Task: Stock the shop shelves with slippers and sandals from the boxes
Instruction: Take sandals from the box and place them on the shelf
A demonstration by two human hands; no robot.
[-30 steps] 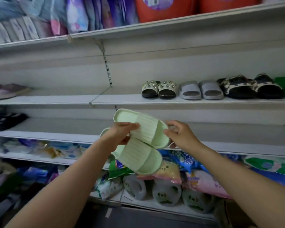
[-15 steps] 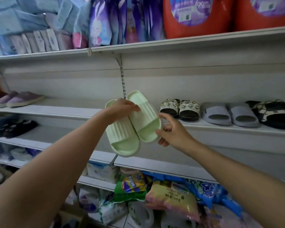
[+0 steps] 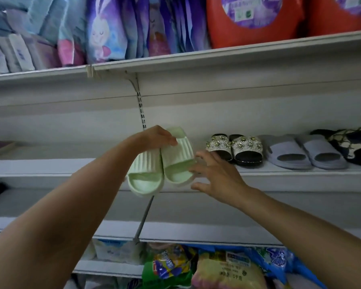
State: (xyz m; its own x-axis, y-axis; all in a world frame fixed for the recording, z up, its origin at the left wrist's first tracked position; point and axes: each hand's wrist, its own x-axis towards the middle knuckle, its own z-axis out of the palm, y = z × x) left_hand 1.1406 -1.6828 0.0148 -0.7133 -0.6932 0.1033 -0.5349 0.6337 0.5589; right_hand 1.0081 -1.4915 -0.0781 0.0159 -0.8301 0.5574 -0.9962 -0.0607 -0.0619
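Left hand (image 3: 154, 137) grips a pair of pale green slides (image 3: 159, 163) from above, its fingers curled over the heel ends and the thumb tip pressed on the ribbed strap of the right-hand slide. The two slides hang side by side, touching along their inner edges, open toes pointing down toward the camera, in front of the lip of the middle shelf (image 3: 279, 174); whether their heels touch the shelf cannot be told. Right hand (image 3: 217, 176) is spread, fingers (image 3: 200, 157) straight and apart, holding nothing; its fingertips lie just beside the outer edge of the right-hand slide, touching or nearly so. On the same shelf, to the right of the green slides, stand three pairs with toes toward the camera: black sandals with flower trim (image 3: 236, 148) nearest, then grey slides (image 3: 302, 153), then dark strapped sandals (image 3: 354, 146) at the frame edge. Above the green slides, the top shelf (image 3: 217, 57) carries purple packets (image 3: 117, 30) and red bags (image 3: 254, 19). Below them, coloured bags (image 3: 196, 265) fill a lower shelf.
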